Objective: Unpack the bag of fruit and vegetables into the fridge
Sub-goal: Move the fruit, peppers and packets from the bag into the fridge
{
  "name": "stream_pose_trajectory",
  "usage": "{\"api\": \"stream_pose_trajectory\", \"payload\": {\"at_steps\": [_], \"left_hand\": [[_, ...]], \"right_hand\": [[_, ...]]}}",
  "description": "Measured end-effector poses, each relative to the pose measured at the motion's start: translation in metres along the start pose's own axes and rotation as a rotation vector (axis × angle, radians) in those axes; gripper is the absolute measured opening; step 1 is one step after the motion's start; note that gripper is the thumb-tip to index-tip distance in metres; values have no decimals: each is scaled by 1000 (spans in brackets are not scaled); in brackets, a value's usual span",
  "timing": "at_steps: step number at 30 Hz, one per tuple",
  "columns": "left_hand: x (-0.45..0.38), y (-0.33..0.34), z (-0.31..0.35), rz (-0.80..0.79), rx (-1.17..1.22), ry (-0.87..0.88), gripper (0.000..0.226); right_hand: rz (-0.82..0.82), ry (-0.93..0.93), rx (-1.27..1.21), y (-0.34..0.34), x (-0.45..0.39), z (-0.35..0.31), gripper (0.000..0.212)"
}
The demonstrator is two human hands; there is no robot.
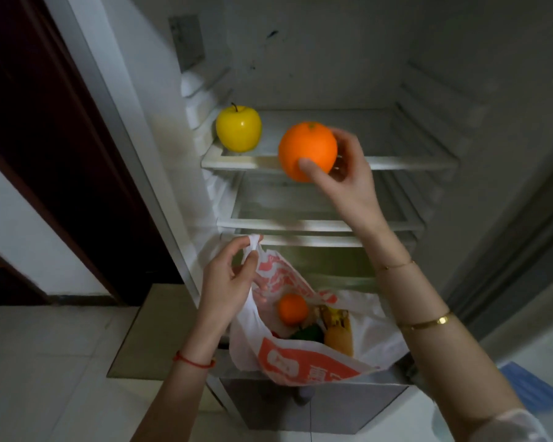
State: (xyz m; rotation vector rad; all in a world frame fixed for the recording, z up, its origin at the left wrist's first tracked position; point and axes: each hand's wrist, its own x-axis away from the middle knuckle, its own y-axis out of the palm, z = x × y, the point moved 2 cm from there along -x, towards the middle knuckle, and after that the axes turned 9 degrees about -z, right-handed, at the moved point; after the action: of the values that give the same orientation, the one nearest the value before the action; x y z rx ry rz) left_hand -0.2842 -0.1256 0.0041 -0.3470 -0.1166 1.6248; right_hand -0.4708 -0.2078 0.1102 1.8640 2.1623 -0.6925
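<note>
Two hands split the job: my right hand (pixel 342 173) cups the orange (pixel 307 151) at the top shelf (pixel 412 162) edge beside the apple (pixel 238 128), while my left hand (pixel 227 275) pinches the bag (pixel 300 362) handle, keeping its mouth open.

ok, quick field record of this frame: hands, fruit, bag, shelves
left hand: pinches the bag handle
right hand: holds the large orange at the front edge of the top shelf
yellow apple: upright on the top shelf, left side
bag: white and red plastic, open; small orange and other produce inside
lower shelf: nothing visible on it
</note>
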Motion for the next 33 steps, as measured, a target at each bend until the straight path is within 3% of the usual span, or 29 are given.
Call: {"api": "stream_pose_trajectory", "payload": {"at_steps": [4,8,15,20,22,25,27,29,33], "left_hand": [[-2,1,7,-4,-16,9,33],[-3,-1,5,-9,26,-42,26],[-2,-4,6,-1,74,-55,27],[5,-5,9,-10,64,-38,26],[8,-5,10,-6,53,-41,24],[10,-4,5,-22,79,-50,31],[14,-3,2,-25,57,-41,30],[19,-2,2,-5,69,-38,30],[30,0,0,12,96,-27,32]], "right_hand": [[62,-26,150,0,-46,-8,63],[3,5,303,13,-82,2,67],[-31,79,369,26,-104,26,69],[-2,92,364,21,-94,22,83],[126,-19,398,16,-78,12,72],[239,-219,373,11,-38,-2,33],[70,-190,210,12,-7,-1,21],[-233,-36,99,16,23,8,19],[-754,260,293,35,76,69,9]]}}
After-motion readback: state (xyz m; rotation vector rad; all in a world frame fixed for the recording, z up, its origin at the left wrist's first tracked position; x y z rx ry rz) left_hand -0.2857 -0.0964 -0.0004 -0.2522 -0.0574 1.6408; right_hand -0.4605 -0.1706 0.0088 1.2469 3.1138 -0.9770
